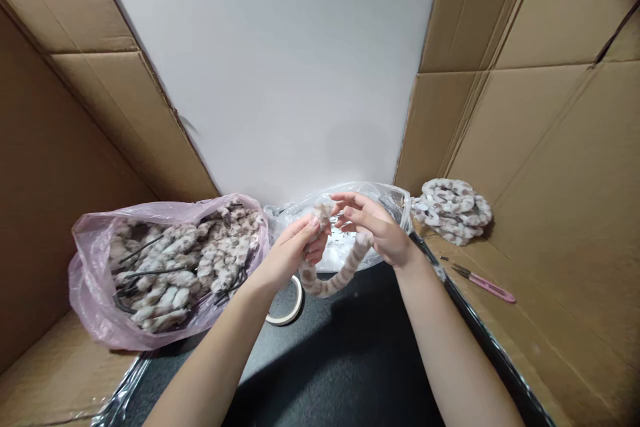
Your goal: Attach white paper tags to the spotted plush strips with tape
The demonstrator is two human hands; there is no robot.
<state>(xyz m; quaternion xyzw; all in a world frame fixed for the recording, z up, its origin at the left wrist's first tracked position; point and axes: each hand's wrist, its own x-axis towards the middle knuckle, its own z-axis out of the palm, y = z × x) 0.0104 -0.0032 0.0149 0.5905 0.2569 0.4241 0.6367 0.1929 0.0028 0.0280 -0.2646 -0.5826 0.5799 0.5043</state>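
A furry, brown-and-white striped plush strip [327,285] hangs in a U-shaped loop between my hands. My left hand [300,240] is closed, pinching one end of it between thumb and fingers, with a fluffy tuft sticking up above the thumb. Close beside that tuft, my right hand [373,227] has its thumb and forefinger stretched out and apart. The strip's other end runs up under the right palm, where the lower fingers appear to hold it; the contact itself is hidden.
At left, a pink plastic bag [93,280] holds many furry pieces with black cords. A tape roll [295,310] lies on the black surface [320,360], before a clear plastic bag [395,197]. Furry strips [455,210] and pink-handled snips [487,285] lie right. Cardboard walls [550,133] flank both sides.
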